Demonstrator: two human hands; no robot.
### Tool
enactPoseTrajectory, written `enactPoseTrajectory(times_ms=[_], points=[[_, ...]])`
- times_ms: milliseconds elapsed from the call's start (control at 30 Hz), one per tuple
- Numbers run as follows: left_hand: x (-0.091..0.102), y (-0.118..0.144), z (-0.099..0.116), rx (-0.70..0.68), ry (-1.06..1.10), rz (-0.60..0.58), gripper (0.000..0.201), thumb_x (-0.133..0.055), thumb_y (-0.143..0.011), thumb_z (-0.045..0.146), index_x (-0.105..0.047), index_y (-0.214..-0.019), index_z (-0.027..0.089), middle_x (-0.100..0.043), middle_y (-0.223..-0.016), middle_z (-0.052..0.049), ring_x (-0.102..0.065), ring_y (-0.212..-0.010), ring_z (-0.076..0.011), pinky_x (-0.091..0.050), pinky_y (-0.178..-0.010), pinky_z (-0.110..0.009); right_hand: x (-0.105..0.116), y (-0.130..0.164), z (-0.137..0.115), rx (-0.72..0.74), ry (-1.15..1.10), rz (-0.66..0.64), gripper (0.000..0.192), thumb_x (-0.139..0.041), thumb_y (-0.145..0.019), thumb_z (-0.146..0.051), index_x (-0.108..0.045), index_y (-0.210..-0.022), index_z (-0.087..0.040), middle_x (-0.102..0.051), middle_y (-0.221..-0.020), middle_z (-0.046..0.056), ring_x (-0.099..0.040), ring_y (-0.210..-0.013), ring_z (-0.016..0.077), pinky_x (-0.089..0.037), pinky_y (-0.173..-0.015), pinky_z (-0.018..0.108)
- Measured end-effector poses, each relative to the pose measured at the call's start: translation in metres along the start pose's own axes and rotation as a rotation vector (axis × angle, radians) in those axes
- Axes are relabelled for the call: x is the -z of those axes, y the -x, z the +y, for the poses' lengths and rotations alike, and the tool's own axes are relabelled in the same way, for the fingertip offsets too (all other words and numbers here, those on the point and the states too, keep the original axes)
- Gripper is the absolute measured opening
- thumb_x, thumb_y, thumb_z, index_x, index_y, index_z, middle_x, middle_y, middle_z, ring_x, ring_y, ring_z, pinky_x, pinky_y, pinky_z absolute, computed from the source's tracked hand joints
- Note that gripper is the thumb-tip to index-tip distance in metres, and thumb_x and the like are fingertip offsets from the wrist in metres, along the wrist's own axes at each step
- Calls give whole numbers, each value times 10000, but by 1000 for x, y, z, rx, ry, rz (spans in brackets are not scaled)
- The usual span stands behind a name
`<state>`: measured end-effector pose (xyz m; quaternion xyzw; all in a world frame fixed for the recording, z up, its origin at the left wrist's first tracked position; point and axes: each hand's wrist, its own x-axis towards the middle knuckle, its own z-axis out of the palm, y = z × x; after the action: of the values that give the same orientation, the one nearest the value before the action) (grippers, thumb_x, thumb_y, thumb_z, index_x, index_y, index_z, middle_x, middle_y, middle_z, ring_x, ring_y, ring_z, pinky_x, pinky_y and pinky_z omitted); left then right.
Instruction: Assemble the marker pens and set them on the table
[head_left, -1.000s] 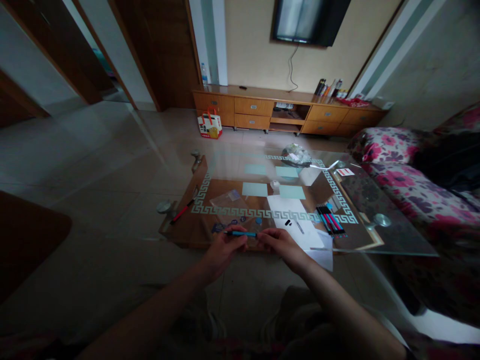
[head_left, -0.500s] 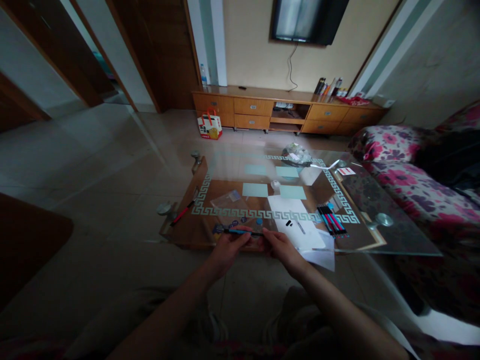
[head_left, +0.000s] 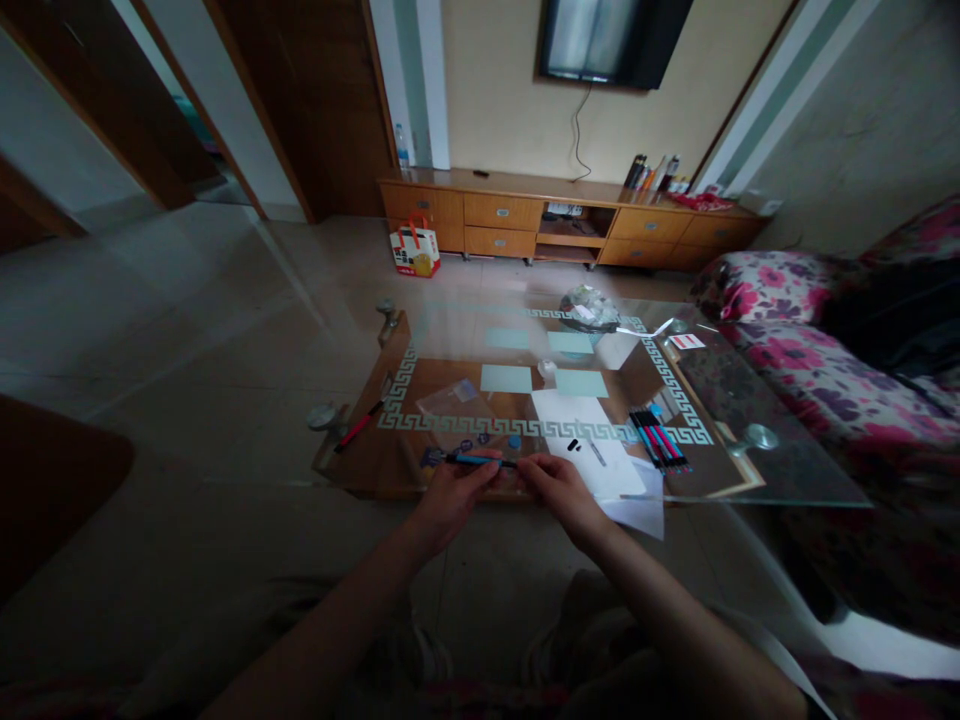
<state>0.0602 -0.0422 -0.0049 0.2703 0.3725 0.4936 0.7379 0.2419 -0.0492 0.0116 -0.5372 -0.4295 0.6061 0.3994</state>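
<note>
A blue and black pen (head_left: 474,460) lies level between my hands, just above the near edge of the glass table (head_left: 795,480). My left hand (head_left: 452,492) is closed around its blue barrel. At the pen's dark right end, the fingertips of my right hand (head_left: 556,487) are pinched together. Sheets of white paper (head_left: 544,408) lie beyond my right hand, with small black pieces (head_left: 574,445) and a slim grey item (head_left: 597,453) on them. To the right several blue, pink and black pens (head_left: 660,440) form a row.
A red and black pen (head_left: 360,426) lies at the table's left side. A clear plastic sleeve (head_left: 454,402) is in front of my left hand. Farther back sits a crumpled plastic bag (head_left: 590,308). A flowered sofa (head_left: 795,370) flanks the right side; a low cabinet (head_left: 502,210) lines the wall.
My right fingertips have come slightly closer to my left hand along the pen. The view has shifted a little; the things on the table have stayed put.
</note>
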Motion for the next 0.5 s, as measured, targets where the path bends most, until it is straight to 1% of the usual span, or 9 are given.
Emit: enactPoseTrajectory(times_ms=[67,133,233,300,400,500], points=[[-1,1,0,4,9,3,270,-859,-692,231,-748,-919,136,-730,-864,-52,-686,-786,-148,-529,-786,-266,0,0,0,29,-22,13,349,-744,-732,-505,-678,-826,-175,-626,-704,0,-486,-592,109,-331,-530,237],[-1,2,1,4,18,3,262,-860,-690,224,-749,-911,139,-731,-867,-50,-689,-796,-150,-531,-786,-261,0,0,0,53,-42,22,354,-784,-692,-468,-686,-887,-188,-660,-768,9,-537,-653,127,-374,-565,239],[0,2,0,5,32,0,252,-857,-693,212,-748,-910,145,-732,-872,-48,-692,-810,-151,-533,-796,-259,2,-2,1,51,-31,33,353,-769,-715,-488,-687,-908,-204,-671,-792,14,-542,-642,128,-385,-556,241],[0,2,0,12,35,3,251,-858,-690,206,-747,-906,143,-731,-873,-49,-695,-808,-153,-535,-792,-261,4,-4,2,23,4,38,360,-703,-776,-554,-683,-838,-200,-644,-725,11,-510,-583,120,-365,-519,242],[1,1,1,21,35,17,259,-862,-680,203,-747,-901,133,-730,-882,-55,-698,-808,-160,-540,-787,-266,6,-7,6,-3,61,24,463,-614,-824,-634,-642,-690,-191,-591,-626,10,-477,-533,117,-337,-491,244],[0,2,2,30,40,25,275,-866,-674,208,-747,-909,128,-731,-883,-62,-699,-806,-165,-544,-779,-269,8,-8,8,21,82,14,472,-625,-817,-633,-619,-648,-193,-563,-588,1,-443,-505,109,-306,-476,240]])
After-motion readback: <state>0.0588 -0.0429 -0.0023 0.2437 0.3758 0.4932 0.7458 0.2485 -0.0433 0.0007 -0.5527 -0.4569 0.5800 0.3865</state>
